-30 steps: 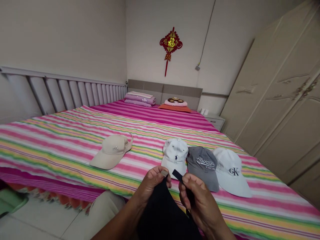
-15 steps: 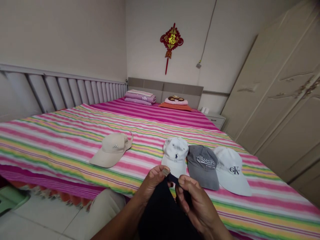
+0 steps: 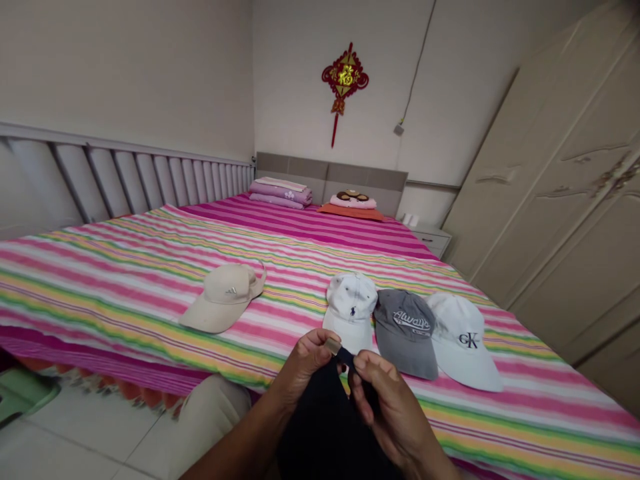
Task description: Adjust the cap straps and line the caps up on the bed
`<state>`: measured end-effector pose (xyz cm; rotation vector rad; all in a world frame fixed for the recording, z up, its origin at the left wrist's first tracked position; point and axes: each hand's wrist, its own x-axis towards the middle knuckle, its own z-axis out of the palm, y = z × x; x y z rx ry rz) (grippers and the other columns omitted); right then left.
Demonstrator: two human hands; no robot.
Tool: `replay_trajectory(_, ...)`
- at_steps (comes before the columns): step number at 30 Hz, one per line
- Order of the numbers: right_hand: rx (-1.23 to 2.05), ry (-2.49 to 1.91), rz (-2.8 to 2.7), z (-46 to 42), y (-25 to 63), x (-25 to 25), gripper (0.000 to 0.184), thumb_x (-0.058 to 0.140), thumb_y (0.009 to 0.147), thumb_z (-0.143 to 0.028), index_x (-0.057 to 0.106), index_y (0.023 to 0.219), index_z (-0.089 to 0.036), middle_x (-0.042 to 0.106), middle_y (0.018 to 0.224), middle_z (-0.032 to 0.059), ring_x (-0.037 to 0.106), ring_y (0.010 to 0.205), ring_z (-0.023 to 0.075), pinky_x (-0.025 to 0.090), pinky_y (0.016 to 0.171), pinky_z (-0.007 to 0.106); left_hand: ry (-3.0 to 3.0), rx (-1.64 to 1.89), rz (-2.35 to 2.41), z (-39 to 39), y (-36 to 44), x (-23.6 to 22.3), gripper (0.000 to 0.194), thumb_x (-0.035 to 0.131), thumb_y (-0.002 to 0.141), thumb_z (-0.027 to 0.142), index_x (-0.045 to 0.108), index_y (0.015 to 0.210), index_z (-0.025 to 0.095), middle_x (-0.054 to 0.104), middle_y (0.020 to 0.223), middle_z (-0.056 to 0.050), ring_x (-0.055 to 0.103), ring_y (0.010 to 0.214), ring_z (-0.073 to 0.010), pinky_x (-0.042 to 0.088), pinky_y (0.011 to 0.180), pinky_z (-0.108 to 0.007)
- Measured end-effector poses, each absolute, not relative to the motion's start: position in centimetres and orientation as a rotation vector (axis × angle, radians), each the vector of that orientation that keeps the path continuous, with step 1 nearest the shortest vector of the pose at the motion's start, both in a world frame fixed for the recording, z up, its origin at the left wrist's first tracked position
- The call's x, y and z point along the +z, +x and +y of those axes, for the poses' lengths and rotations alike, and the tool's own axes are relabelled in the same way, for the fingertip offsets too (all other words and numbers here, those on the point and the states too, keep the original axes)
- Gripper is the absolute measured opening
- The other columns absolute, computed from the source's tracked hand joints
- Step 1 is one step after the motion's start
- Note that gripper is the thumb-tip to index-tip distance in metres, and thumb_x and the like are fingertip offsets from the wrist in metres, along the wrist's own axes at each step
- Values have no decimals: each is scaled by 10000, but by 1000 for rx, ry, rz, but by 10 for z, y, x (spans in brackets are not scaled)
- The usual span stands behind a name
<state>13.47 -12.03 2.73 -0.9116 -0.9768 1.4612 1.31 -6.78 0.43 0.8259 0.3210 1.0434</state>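
A dark cap (image 3: 325,427) is held up at the near edge of the bed, its back strap toward the far side. My left hand (image 3: 305,360) pinches the strap at its metal buckle (image 3: 333,345). My right hand (image 3: 383,393) is closed on the strap's other side, thumb and forefinger together. Just beyond my hands lie a white cap (image 3: 351,303) with a small dark emblem, a grey cap (image 3: 407,333) with white lettering and another white cap (image 3: 465,340) with dark letters. A beige cap (image 3: 223,297) rests apart to the left.
The caps lie on a striped bedspread (image 3: 125,280). Folded purple bedding (image 3: 280,193) and an orange pillow (image 3: 350,211) are by the headboard (image 3: 360,177). A radiator (image 3: 140,177) runs along the left, a wardrobe (image 3: 550,200) stands right, and a green stool (image 3: 25,393) is lower left.
The strap and buckle have tilted slightly between my fingers, showing more of the buckle. My right hand has shifted a little left. The caps on the bed lie unchanged.
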Motion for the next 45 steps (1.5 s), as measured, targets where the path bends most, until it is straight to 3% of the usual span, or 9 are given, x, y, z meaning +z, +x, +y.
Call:
replay_trajectory(8,1439,-943,-1025,-120,135,24,318,590,734,-433,499,626,-149,427,391,-81,244,290,3,135,355,182,879,1065,344,-67,11,1,384,782,481,360,600,722,124,584,504,14,505,456,-64,339,471,-156)
replay_trajectory(24,1405,-1036,-1012,-115,133,18,359,619,688,-457,450,572,-162,393,361,-92,237,281,8,145,334,174,997,1096,359,-71,11,0,325,764,518,319,627,754,143,565,601,19,487,556,-77,349,574,-199)
replay_trajectory(29,1425,-961,-991,-119,134,21,311,541,763,-420,451,606,-167,364,373,-88,211,327,22,147,364,186,1087,1105,335,-71,11,-1,275,752,534,308,649,736,152,556,667,4,483,634,-95,348,606,-205)
replay_trajectory(33,1527,-838,-922,-121,135,25,196,577,733,-346,455,727,-192,386,416,-90,286,368,45,215,398,181,1017,1136,359,-68,9,-6,272,749,536,318,646,728,154,534,659,16,461,605,-77,340,592,-195)
replay_trajectory(37,1477,-824,-899,-119,135,23,260,675,644,-257,432,702,-185,445,530,-84,357,392,31,254,408,168,1023,1081,309,-68,11,-8,281,740,551,325,627,727,137,554,650,5,517,575,-97,383,575,-217)
replay_trajectory(41,1395,-884,-913,-117,134,18,292,693,639,-258,412,684,-191,472,480,-81,429,400,59,299,414,172,1048,945,226,-72,13,-7,236,687,630,294,602,789,143,590,615,-14,574,514,-154,431,523,-275)
replay_trajectory(45,1466,-915,-938,-119,138,21,267,658,692,-317,424,712,-189,537,556,-50,505,484,86,363,481,195,993,965,296,-74,10,-6,231,698,621,280,608,787,146,597,608,-7,566,507,-136,435,519,-260)
